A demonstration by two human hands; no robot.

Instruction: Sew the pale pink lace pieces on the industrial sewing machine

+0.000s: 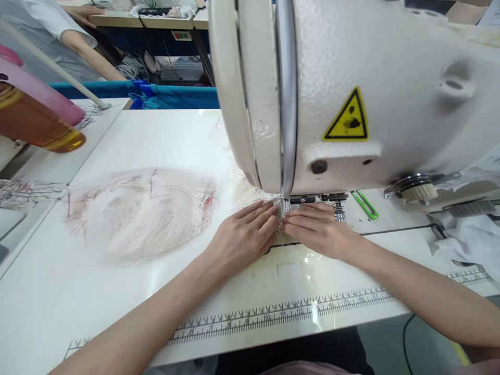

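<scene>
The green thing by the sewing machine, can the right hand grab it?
Probably yes: the right hand is close to the green thing, and nothing seems in the way, though its fingertips are at the lace.

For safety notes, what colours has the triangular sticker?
The sticker is yellow and black, clearest in the head view.

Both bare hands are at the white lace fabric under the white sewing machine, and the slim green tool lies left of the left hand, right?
No: the slim green tool lies right of the right hand, as the head view shows. The rest stands.
</scene>
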